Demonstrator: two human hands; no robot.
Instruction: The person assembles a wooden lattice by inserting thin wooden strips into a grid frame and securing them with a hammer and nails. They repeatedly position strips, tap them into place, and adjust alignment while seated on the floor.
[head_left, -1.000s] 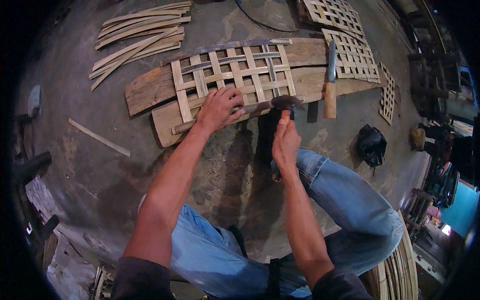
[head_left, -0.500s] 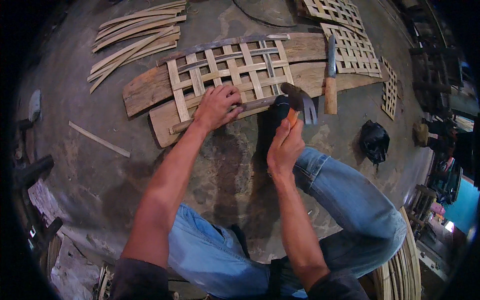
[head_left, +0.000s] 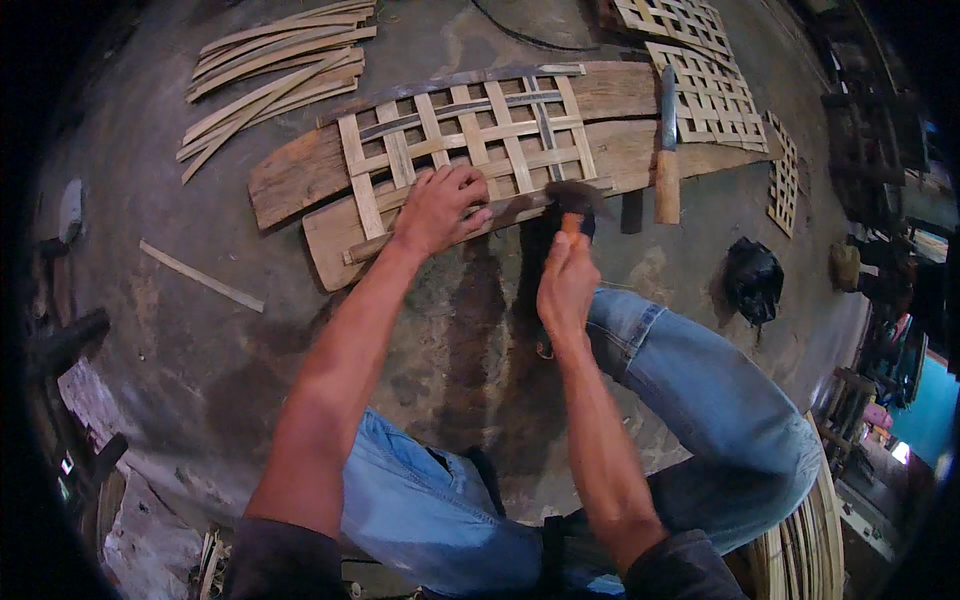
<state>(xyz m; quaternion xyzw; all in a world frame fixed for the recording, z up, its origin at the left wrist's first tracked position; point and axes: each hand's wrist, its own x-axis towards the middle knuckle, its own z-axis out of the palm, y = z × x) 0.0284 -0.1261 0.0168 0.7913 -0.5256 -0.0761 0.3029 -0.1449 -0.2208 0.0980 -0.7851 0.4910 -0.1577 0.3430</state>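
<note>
A lattice panel of woven bamboo strips (head_left: 465, 120) lies across two wooden planks (head_left: 285, 180) on the floor in front of me. My left hand (head_left: 440, 210) rests over its near edge, fingers curled and thumb low along the near strip (head_left: 515, 209); whatever lies under the fingers is hidden. My right hand (head_left: 570, 280) is wrapped around the orange handle of a claw hammer (head_left: 570, 222). The dark hammer head, slightly blurred, is at the near strip, right of my left hand. My foot, mostly hidden, is below the hammer.
A knife with a wooden handle (head_left: 667, 185) lies across the planks at the right. Beyond it are several finished-looking lattice panels (head_left: 710, 95). Loose strips (head_left: 275, 75) are piled at the far left, and a single strip (head_left: 200, 275) lies nearer. A black plastic bag (head_left: 752, 280) sits at the right.
The hammer head has swung left and down to the near strip, its claw turned and blurred. My left hand keeps its place on the panel; the whole view has shifted slightly.
</note>
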